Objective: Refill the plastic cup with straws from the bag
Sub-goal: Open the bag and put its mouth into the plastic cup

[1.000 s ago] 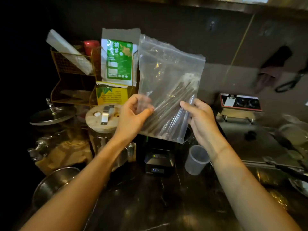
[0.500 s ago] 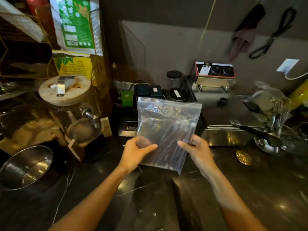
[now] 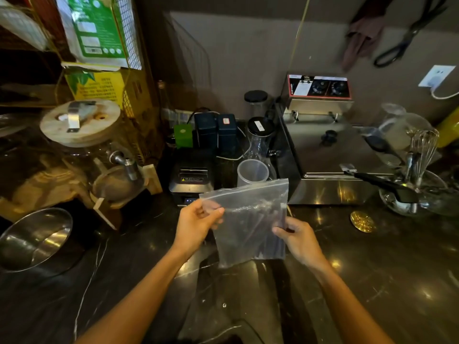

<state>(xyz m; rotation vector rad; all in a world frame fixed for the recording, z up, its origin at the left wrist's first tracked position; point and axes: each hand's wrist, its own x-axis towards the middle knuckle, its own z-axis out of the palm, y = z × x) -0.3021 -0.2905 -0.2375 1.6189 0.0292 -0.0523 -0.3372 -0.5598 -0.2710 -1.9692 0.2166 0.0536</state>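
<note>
Dark counter (image 3: 372, 281), bag (image 3: 248, 219) lowered, plastic cup (image 3: 252, 171) reappeared behind

Bag (image 3: 248, 219): clear zip-top plastic, sealed strip uppermost and slanting up to the right, held upright above the dark table (image 3: 372, 269), pinched at its upper left edge by the left hand (image 3: 196, 224) and at its right edge by the right hand (image 3: 298, 239). Straws (image 3: 258, 222): a loose bundle of dark, thin sticks inside the bag, lying at a slant; number cannot be told. Plastic cup (image 3: 252, 172): translucent, upright on the table just behind the bag's top edge, its lower part hidden by the bag, nothing visible inside.
</note>
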